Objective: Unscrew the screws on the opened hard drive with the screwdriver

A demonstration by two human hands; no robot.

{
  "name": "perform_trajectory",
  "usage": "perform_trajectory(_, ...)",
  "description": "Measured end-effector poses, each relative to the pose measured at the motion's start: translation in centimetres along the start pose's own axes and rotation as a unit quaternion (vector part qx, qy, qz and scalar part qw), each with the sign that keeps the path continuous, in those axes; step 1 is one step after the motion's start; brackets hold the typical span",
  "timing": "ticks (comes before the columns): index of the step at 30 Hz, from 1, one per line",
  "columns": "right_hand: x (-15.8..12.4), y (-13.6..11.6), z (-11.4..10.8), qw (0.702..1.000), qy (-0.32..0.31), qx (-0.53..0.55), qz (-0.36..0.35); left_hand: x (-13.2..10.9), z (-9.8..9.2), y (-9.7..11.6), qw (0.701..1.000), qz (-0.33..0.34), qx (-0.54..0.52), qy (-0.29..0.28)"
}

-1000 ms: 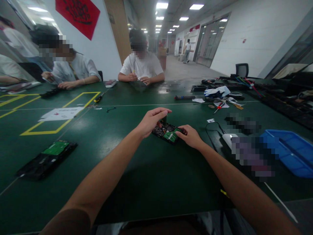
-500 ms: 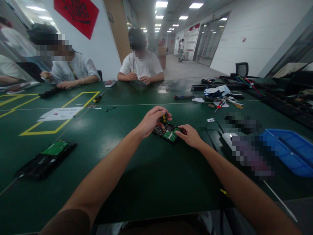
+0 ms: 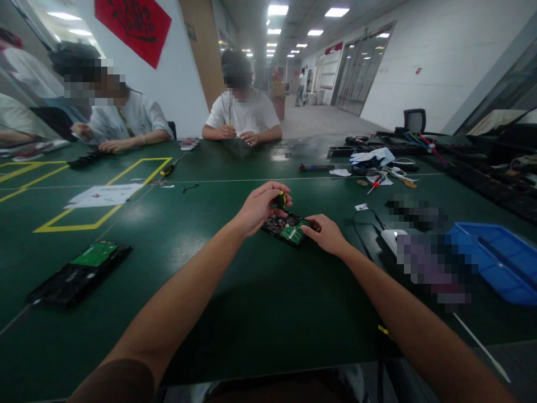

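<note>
A black device housing with a green circuit board (image 3: 292,231) lies on the dark green table in front of me. My left hand (image 3: 265,206) is closed around the yellow and black handle of a screwdriver (image 3: 280,199), held over the left part of the housing. The screwdriver's tip is hard to make out. At the housing's right end, my right hand (image 3: 326,232) grips the edge with thumb and fingers. A second black housing with a green board (image 3: 93,254) rests on the table to the left, untouched.
A blue tray (image 3: 503,263) and a white device with a blurred screen (image 3: 392,239) are on the right. Beyond them lie gloves (image 3: 373,158), a red screwdriver (image 3: 377,181) and cables. Paper sheets (image 3: 100,195) lie at left. Two co-workers sit across the table.
The screwdriver handle has turned slightly in my left hand, and its fingers have shifted a little. My right hand and the housing stay where they were.
</note>
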State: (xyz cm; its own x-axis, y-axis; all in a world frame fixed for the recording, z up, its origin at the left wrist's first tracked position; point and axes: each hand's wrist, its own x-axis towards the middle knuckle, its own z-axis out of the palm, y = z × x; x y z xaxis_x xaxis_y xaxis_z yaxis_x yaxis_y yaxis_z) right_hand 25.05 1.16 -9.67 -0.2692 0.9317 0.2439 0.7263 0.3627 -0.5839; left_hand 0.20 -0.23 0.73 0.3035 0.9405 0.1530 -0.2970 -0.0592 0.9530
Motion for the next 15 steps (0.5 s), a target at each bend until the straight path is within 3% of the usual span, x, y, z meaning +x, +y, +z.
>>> perform_trajectory(15,0.03,-0.03,0.08,1.0,0.002,-0.001,-0.004,-0.25,-0.07,0.03,0.996,0.027,0.087,0.003)
